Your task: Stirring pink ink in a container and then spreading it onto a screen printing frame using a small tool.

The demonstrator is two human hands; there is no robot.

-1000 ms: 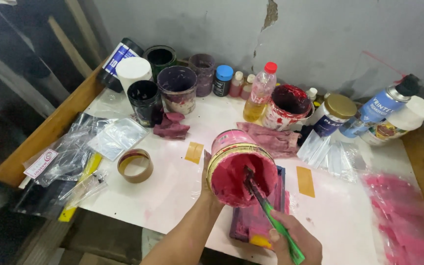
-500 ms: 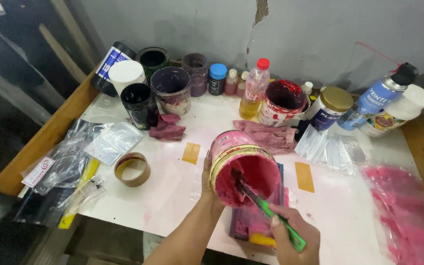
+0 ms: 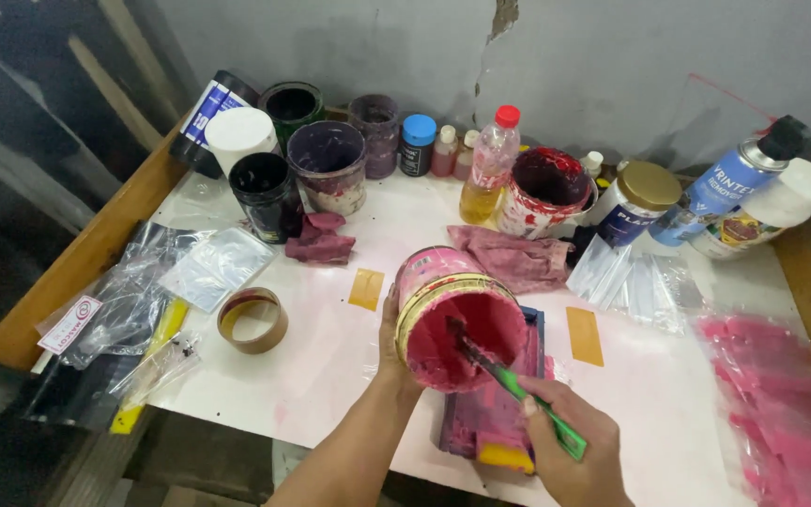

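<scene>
Head view: near the front edge of the white counter [image 3: 330, 357], the left hand [image 3: 392, 349] is wrapped around a tilted tub of pink paint [image 3: 452, 314]. The right hand [image 3: 570, 449] is closed on a green-handled stirring tool [image 3: 527, 404], its tip sunk in the paint. A tape roll [image 3: 252, 320] lies to the left; jars and bottles line the back edge.

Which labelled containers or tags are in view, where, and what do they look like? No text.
Blue spray can: back right, leaning, black cap.
Squat white jar: beside it, multicoloured label.
Gold-lidded jar: right of centre, dark blue label.
Dark can: back left, tilted, blue-white label.
White tag: left edge, on clear bags, red print.
Pink paint tin: centre, held by left hand; pink wrapper.
</scene>
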